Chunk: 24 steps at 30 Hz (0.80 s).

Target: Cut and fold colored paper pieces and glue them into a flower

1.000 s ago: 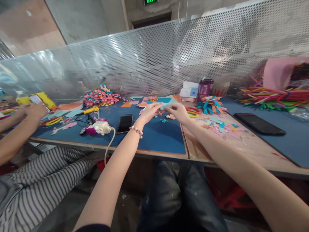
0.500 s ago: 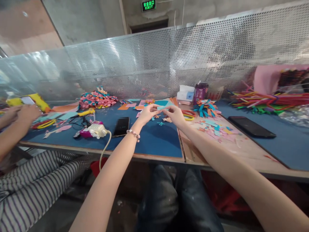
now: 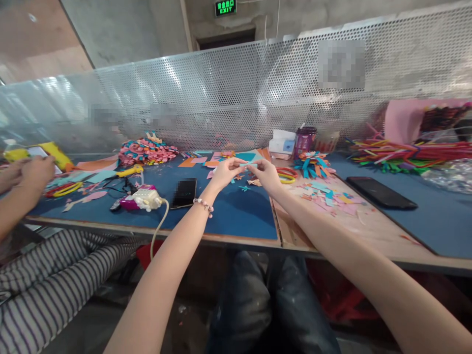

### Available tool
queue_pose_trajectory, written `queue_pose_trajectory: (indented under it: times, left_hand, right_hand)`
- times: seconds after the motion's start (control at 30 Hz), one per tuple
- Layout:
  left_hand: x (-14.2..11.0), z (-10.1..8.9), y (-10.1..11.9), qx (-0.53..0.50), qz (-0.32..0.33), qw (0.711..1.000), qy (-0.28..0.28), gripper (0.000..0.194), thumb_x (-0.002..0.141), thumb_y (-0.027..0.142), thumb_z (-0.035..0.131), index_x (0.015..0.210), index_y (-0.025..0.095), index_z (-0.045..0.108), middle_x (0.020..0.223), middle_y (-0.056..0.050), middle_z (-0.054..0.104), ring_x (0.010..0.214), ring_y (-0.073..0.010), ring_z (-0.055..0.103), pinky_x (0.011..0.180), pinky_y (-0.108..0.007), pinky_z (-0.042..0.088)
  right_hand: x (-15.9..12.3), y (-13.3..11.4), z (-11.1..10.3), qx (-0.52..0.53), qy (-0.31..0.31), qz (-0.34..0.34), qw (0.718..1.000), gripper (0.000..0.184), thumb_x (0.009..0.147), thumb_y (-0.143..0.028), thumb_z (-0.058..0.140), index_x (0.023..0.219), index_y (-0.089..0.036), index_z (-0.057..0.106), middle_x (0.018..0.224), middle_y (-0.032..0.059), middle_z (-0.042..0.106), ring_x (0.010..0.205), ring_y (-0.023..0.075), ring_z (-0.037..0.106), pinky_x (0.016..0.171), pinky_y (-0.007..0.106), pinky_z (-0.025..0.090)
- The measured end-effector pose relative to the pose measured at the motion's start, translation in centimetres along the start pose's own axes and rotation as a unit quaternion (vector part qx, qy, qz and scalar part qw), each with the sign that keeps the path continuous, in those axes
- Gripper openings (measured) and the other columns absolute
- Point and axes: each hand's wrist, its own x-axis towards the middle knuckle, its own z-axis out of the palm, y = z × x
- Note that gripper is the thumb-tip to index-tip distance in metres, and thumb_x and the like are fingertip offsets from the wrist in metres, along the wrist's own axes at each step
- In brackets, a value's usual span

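Both my arms reach out over the blue table mat (image 3: 236, 211). My left hand (image 3: 225, 172) and my right hand (image 3: 266, 176) meet above the mat and pinch a small light-blue paper piece (image 3: 248, 165) between their fingertips. A bead bracelet sits on my left wrist. Small paper scraps and a blue star cut-out (image 3: 244, 188) lie on the mat just below the hands. Yellow and red scissors (image 3: 287, 175) lie right of my right hand.
A dark phone (image 3: 185, 192) and a white and pink glue gun (image 3: 142, 199) with cord lie left. Another phone (image 3: 379, 192) lies right. Paper flowers (image 3: 147, 149), a purple cup (image 3: 305, 140), coloured strips (image 3: 401, 152) and a perforated metal screen stand behind. A co-worker's hand (image 3: 33, 172) works at far left.
My hands have stayed together on the paper piece, working it slightly. The view has tilted up and shifted a little; the co-worker's hands have barely moved.
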Motion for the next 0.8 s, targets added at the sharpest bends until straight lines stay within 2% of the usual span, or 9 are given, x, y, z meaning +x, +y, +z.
queue_pose_trajectory:
  times: [0.13,0.23,0.37,0.5,0.67,0.8]
  left_hand:
    - [0.01,0.06,0.08,0.002,-0.015,1.000,0.001,0.027,0.079,0.033,0.067,0.100,0.016,0.065,0.094,-0.008,0.069,0.084,-0.0171,0.064,0.071,-0.029,0.051]
    - [0.00,0.08,0.08,0.001,-0.014,1.000,0.001,0.026,0.079,0.030,0.066,0.100,0.016,0.065,0.096,-0.009,0.069,0.085,-0.0171,0.064,0.072,-0.030,0.051]
    - [-0.04,0.08,0.14,0.000,-0.004,1.000,0.001,0.024,0.080,0.028,0.065,0.101,0.015,0.065,0.102,-0.010,0.069,0.089,-0.0178,0.064,0.075,-0.031,0.051]
    - [0.01,-0.01,0.12,0.004,-0.006,1.000,0.012,0.022,0.080,0.026,0.064,0.098,0.015,0.066,0.101,-0.010,0.069,0.088,-0.0173,0.064,0.077,-0.031,0.051]
    - [0.02,-0.03,0.02,0.003,-0.013,1.000,0.023,0.020,0.079,0.025,0.065,0.095,0.014,0.066,0.094,-0.009,0.069,0.083,-0.0166,0.064,0.076,-0.032,0.052]
    - [-0.04,0.07,-0.03,-0.017,-0.027,0.999,0.020,0.020,0.078,0.024,0.065,0.096,0.014,0.065,0.093,-0.009,0.068,0.081,-0.0170,0.064,0.074,-0.034,0.054]
  right_hand:
    - [0.15,0.34,0.08,0.023,0.007,0.010,1.000,0.048,0.067,-0.046,0.076,0.092,-0.024,0.042,0.060,-0.0079,0.050,0.054,0.0142,0.059,0.048,0.026,0.053]
    - [0.13,0.29,0.01,0.016,-0.002,0.009,1.000,0.052,0.067,-0.048,0.075,0.101,-0.022,0.046,0.058,-0.0091,0.046,0.053,0.0137,0.059,0.048,0.025,0.052]
    - [0.05,0.05,-0.19,-0.009,-0.019,-0.003,1.000,0.044,0.069,-0.050,0.073,0.095,-0.018,0.057,0.063,-0.0032,0.054,0.059,0.0141,0.060,0.048,0.024,0.052]
    - [0.14,0.04,-0.30,-0.011,-0.027,-0.015,0.999,0.043,0.070,-0.050,0.071,0.094,-0.016,0.061,0.069,0.0004,0.060,0.064,0.0152,0.061,0.050,0.025,0.053]
    - [0.37,0.23,-0.26,-0.013,-0.005,-0.022,1.000,0.040,0.066,-0.048,0.075,0.085,-0.016,0.062,0.068,-0.0010,0.060,0.058,0.0122,0.057,0.054,0.026,0.054]
    - [0.36,0.23,-0.23,0.037,-0.002,0.000,0.999,0.042,0.059,-0.047,0.080,0.080,-0.017,0.060,0.065,-0.0017,0.060,0.060,0.0131,0.060,0.062,0.029,0.056]
